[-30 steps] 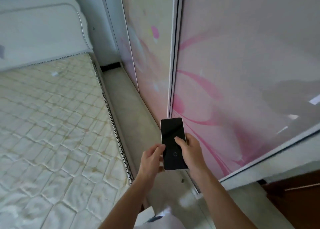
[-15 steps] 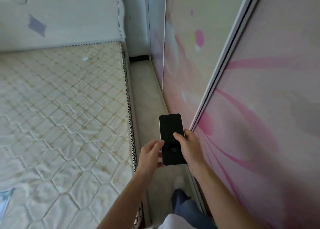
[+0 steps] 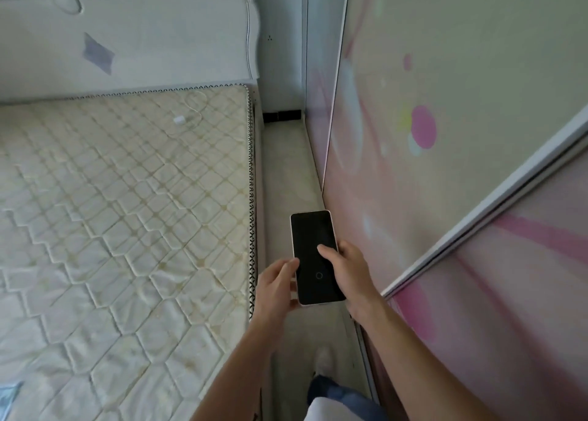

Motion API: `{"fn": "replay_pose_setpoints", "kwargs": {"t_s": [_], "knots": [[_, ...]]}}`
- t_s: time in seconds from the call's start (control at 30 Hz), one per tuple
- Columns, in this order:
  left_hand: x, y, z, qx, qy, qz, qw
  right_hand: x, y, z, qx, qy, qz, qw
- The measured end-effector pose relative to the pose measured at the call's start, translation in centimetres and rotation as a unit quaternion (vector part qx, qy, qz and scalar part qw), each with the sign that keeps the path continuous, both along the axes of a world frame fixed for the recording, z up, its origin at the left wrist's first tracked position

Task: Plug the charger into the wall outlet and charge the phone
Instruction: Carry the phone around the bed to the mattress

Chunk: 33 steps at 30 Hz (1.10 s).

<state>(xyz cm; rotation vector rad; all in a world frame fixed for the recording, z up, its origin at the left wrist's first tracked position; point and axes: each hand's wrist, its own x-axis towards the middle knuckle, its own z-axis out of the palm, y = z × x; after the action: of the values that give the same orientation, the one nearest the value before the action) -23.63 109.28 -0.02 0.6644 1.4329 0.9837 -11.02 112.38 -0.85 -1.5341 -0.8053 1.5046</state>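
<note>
Between bed and wardrobe: your right hand grips the phone; your left hand steadies its edge.
Risk: releasing either hand to reach the charger on the mattress may drop the phone onto the floor.

— Any words or numbers to read here?
— None. The phone has a dark screen with only a small ring symbol low on it, no letters.

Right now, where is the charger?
The charger lies with its cable on the mattress, near the headboard, far from both hands.
</note>
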Motion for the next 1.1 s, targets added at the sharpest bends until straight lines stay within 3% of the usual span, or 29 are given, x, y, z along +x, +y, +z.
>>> {"fn": "replay_pose_setpoints", "kwargs": {"t_s": [0.47, 1.1], "knots": [[1.2, 16.8, 0.6, 0.022, -0.020, -0.022, 0.999, 1.5, 17.1, 0.5, 0.013, -0.008, -0.006, 1.000], [-8.9, 46.9, 1.9, 0.023, -0.003, -0.031, 0.999, -8.5, 46.8, 1.2, 0.025, 0.005, -0.021, 0.999]]}}
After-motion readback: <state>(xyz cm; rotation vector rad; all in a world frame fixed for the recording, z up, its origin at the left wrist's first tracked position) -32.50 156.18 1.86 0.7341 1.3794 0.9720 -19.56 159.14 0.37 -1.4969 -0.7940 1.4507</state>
